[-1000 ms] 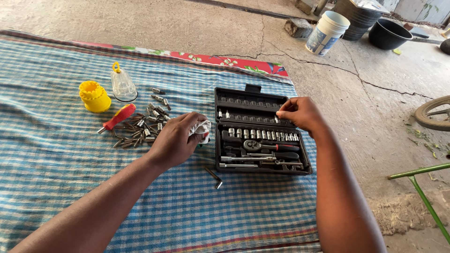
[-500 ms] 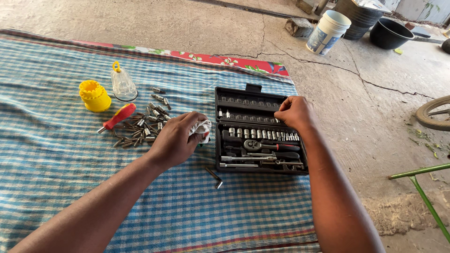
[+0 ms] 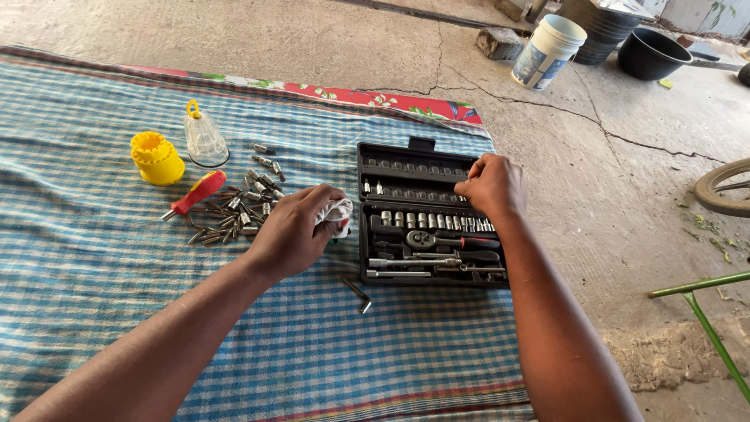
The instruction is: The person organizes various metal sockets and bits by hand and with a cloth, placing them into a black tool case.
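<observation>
An open black socket-set case (image 3: 367,270) lies on a blue checked cloth (image 3: 86,242). It holds rows of sockets, a ratchet and extension bars. My right hand (image 3: 491,187) rests on the case's lid rows at the right, its fingertips pinched together on a slot; what they hold is hidden. My left hand (image 3: 295,229) lies left of the case, closed around a white rag (image 3: 338,211). A small hex key (image 3: 358,294) lies on the cloth just below that hand.
Several loose bits and sockets (image 3: 238,211) lie scattered left of my left hand, with a red-handled screwdriver (image 3: 197,193), a yellow holder (image 3: 157,159) and a clear cap (image 3: 205,141). On the cracked concrete beyond stand a white bucket (image 3: 548,51) and a black tub (image 3: 652,53).
My right hand has shifted slightly left and further onto the lid rows, its fingers curling tighter. My left hand has stayed in place on the rag.
</observation>
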